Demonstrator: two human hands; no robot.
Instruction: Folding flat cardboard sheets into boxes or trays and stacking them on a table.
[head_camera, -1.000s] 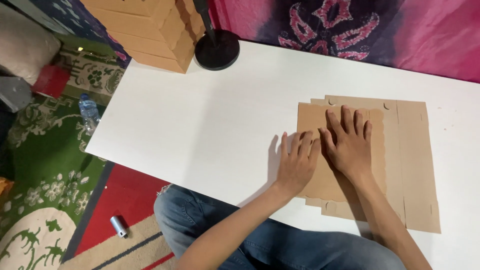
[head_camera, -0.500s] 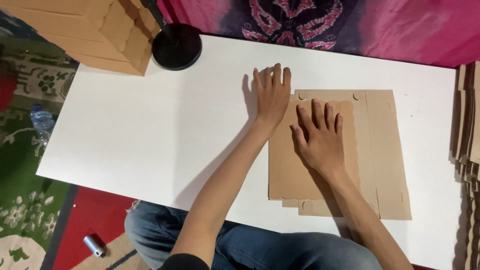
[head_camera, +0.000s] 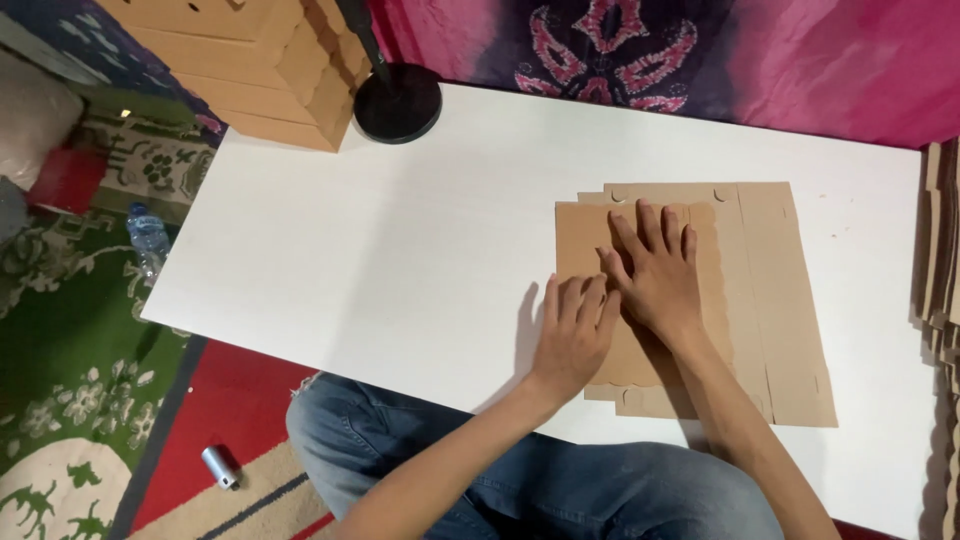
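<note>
Cardboard (head_camera: 770, 300), a flat brown box blank with a folded panel on top, lay on the right half of the white bench (head_camera: 400, 250), and both hands were spread flat upon it, palms down, fingers open, gripping nothing. The right hand (head_camera: 660, 275) pressed on the middle of the folded panel, seemingly to keep the flap down along its crease; the left hand (head_camera: 575, 335) lay just beside it at the panel's left edge, partly over the bench, likely steadying the sheet against sliding. A stack of folded brown boxes (head_camera: 260, 60) stood at the far left corner, beside the round black base of a stand (head_camera: 397, 103), both well apart from the hands. More flat cardboard sheets (head_camera: 940, 250) were piled at the right edge. Nothing stood between the hands and the sheet. A plastic bottle (head_camera: 147, 235) lay on the patterned carpet (head_camera: 70, 380) below.
</note>
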